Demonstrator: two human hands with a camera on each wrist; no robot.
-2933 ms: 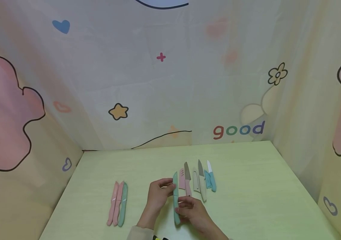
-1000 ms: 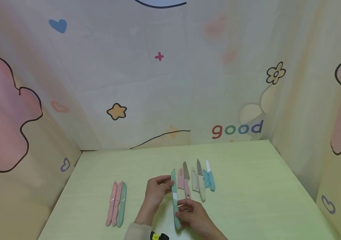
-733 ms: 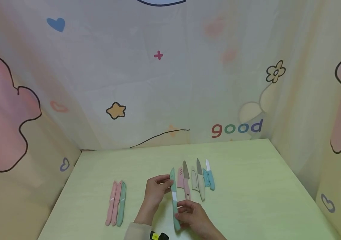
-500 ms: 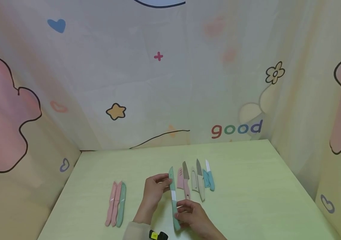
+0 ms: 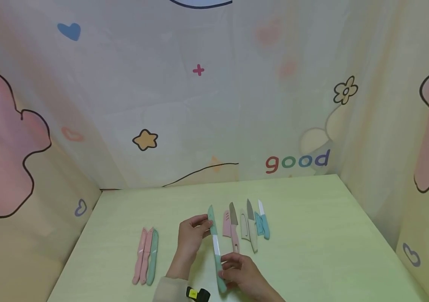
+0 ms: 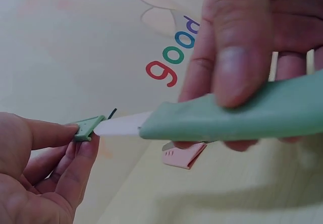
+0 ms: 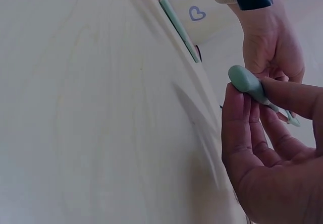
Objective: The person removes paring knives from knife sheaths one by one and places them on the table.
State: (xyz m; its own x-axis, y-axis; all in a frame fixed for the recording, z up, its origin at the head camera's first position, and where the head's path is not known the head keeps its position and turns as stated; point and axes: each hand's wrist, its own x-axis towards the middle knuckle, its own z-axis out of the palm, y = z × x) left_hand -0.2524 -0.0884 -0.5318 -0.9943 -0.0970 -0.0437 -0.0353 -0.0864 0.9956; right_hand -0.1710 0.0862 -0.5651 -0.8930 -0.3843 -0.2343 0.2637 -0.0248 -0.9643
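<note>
My left hand (image 5: 191, 235) pinches a mint-green blade cover (image 5: 212, 220) between thumb and fingers. The right hand (image 5: 242, 270) grips the green handle of a paring knife (image 5: 219, 268), thumb on top and fingertips beneath, held above the table. Between handle and cover a stretch of white blade (image 6: 123, 124) shows; its tip end is still inside the cover, hidden. In the left wrist view the cover (image 6: 86, 129) sits at the far end of the blade. The handle's rounded butt (image 7: 242, 77) faces the right wrist camera.
On the pale table (image 5: 312, 243), right of the hands, lie a pink knife (image 5: 235, 235), a cream knife (image 5: 253, 233) and a blue knife (image 5: 265, 226), bare, with covers beside them. At left, two pink covered knives (image 5: 142, 256) lie beside a green one (image 5: 153, 256).
The cover and handle have moved apart: at first no blade showed, now a long white stretch does. My left hand has shifted up and left with the cover; the right has moved slightly down.
</note>
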